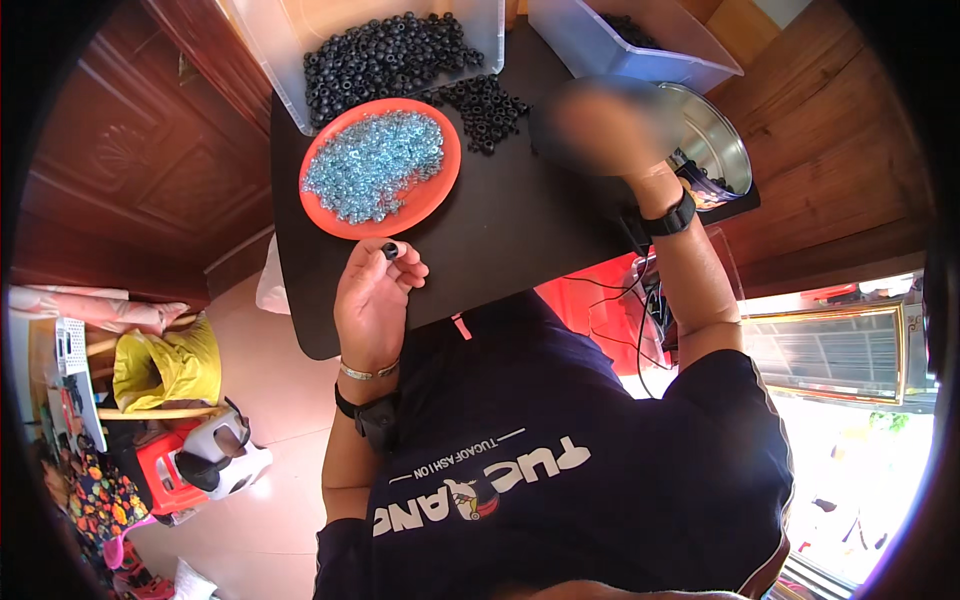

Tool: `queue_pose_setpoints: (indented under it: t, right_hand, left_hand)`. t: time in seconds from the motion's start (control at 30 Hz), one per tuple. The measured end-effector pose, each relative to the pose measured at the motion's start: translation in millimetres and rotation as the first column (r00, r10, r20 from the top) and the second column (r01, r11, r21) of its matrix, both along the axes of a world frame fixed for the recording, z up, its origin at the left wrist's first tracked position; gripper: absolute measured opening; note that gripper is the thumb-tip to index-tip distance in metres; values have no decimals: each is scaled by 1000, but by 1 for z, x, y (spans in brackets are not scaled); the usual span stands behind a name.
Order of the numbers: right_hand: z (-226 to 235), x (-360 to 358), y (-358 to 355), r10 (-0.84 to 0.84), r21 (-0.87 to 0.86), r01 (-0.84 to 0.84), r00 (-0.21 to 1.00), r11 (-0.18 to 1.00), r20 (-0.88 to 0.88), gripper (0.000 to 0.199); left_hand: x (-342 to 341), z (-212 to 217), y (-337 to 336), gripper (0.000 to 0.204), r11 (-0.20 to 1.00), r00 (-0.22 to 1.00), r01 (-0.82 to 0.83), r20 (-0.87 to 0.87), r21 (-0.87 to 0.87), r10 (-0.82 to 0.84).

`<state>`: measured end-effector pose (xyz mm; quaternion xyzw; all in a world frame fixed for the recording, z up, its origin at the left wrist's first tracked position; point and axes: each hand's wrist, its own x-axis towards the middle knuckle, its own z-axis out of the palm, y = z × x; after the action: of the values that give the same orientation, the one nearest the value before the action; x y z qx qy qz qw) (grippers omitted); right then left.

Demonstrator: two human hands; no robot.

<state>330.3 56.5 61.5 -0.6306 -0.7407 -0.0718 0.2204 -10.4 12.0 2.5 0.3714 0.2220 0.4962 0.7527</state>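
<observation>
My left hand (370, 310) is palm up at the near left edge of the table, its thumb and fingers pinching a small black ring-shaped piece (390, 251). Just beyond it lies an orange-red plate (420, 205) heaped with small shiny clear-bluish pieces (370, 160). Over the right part of the table is my right hand (615, 135), beside a round metal tin (735, 150). A blur hides its fingers, so I cannot tell what they hold. Loose black ring-shaped pieces (485, 115) lie on the table between the plate and that hand.
At the far left stands a clear plastic bin (490, 35) full of black pieces. Another clear bin (640, 62) is at the far right, with some black pieces inside. Cables (645, 310) hang off the table's right edge. A dark table (500, 240) carries all this.
</observation>
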Motion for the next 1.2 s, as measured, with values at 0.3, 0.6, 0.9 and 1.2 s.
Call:
queue_pose_setpoints:
  t: [0.3,0.6,0.9,1.2]
  right_hand:
    - [15,-69,23,356,-23,-374,898,927,-257,11]
    - [0,-149,37,640,-131,-649,761,749,-109,13]
    - [-8,-140,47,473,-63,-476,879,877,-60,6]
    - [-15,-150,46,599,-40,-597,799,801,59,6]
  left_hand:
    - [5,2,-2,22,999,999,-35,-9,-36,35]
    - [2,-5,-5,24,999,1000,-22,-14,34,22]
    - [1,-6,-6,23,999,1000,-21,11,26,20]
    - [2,-7,-7,23,999,1000,-15,27,37,14]
